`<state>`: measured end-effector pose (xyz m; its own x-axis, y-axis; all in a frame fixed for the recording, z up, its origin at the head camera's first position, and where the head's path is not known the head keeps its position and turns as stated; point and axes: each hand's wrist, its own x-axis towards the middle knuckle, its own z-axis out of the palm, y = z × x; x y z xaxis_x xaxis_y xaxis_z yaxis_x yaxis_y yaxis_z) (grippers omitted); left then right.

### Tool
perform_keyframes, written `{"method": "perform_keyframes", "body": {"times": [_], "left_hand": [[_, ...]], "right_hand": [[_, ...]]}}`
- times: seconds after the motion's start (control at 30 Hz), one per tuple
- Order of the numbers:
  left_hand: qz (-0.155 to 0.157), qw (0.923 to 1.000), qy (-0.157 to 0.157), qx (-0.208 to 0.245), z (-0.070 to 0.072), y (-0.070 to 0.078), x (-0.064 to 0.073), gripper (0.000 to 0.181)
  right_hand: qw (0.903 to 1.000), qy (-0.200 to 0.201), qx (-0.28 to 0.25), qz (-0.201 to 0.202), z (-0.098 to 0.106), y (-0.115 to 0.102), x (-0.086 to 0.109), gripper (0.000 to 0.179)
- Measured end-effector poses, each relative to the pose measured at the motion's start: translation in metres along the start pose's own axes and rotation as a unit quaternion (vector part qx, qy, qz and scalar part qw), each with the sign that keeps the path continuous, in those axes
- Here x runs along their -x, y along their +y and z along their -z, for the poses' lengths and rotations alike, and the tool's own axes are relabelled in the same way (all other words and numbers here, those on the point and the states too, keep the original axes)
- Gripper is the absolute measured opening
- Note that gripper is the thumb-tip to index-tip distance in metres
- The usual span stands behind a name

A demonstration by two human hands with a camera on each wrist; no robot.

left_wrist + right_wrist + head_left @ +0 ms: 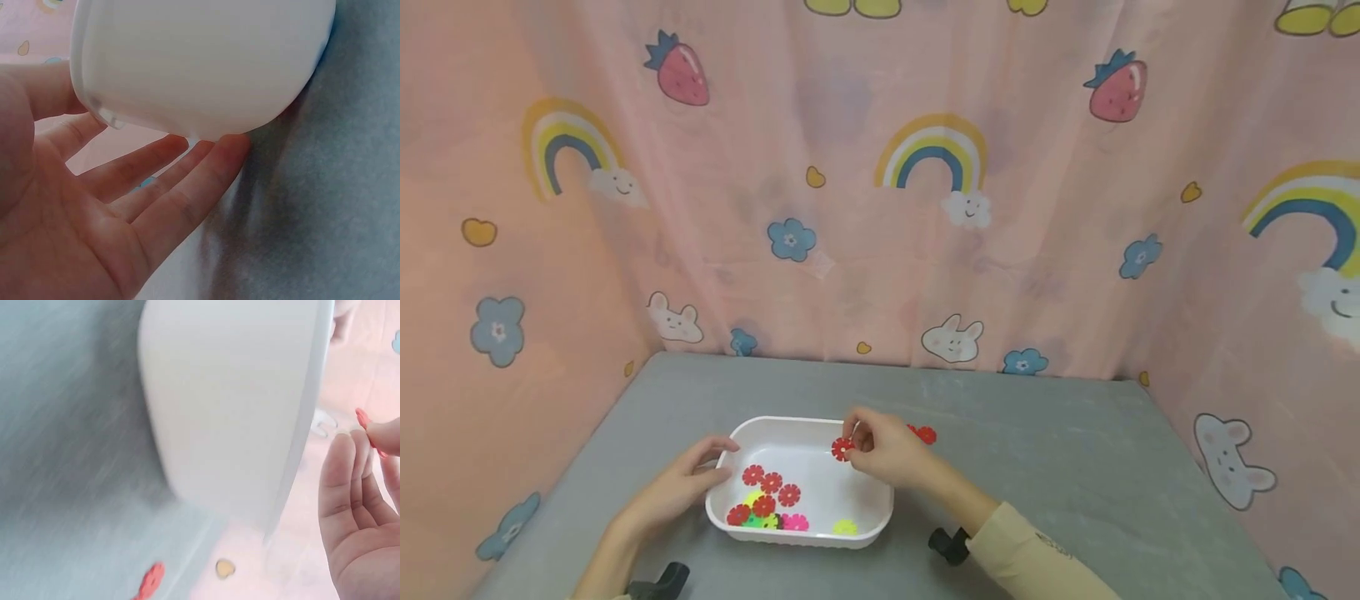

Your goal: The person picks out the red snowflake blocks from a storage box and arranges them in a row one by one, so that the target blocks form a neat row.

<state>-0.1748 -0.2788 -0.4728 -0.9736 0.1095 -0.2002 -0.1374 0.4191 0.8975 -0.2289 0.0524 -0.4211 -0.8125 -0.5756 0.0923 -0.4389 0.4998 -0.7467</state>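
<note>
A white plastic tray [816,540] sits on the table with several notched flower-shaped discs inside. Red discs [771,482] gather in its left half, over yellow, green and pink ones. My left hand [681,483] holds the tray's left end, thumb at the rim and other fingertips [232,147] against the outer wall. Above the tray's far right corner, my right hand [887,448] pinches a red notched disc [841,449] between thumb and fingers. That red disc [362,419] shows edge-on in the right wrist view.
More red discs [927,435] lie on the grey table [1075,467] beyond my right hand, partly hidden by it. One yellow disc [845,527] is apart at the tray's near right. A pink patterned curtain [850,292] stands behind and at both sides.
</note>
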Motion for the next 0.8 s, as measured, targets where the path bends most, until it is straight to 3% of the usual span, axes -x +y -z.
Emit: {"method": "perform_keyframes", "body": {"times": [0.47, 0.8], "left_hand": [[-0.007, 1.0000, -0.003, -0.004, -0.001, 0.000, 0.000, 0.042], [0.003, 0.9999, -0.001, -0.010, -0.001, 0.002, 0.000, 0.043]], "right_hand": [[0.9969, 0.073, -0.008, -0.028, 0.042, 0.048, 0.021, 0.018], [0.9909, 0.108, 0.023, -0.077, 0.068, 0.090, 0.032, 0.018]]}}
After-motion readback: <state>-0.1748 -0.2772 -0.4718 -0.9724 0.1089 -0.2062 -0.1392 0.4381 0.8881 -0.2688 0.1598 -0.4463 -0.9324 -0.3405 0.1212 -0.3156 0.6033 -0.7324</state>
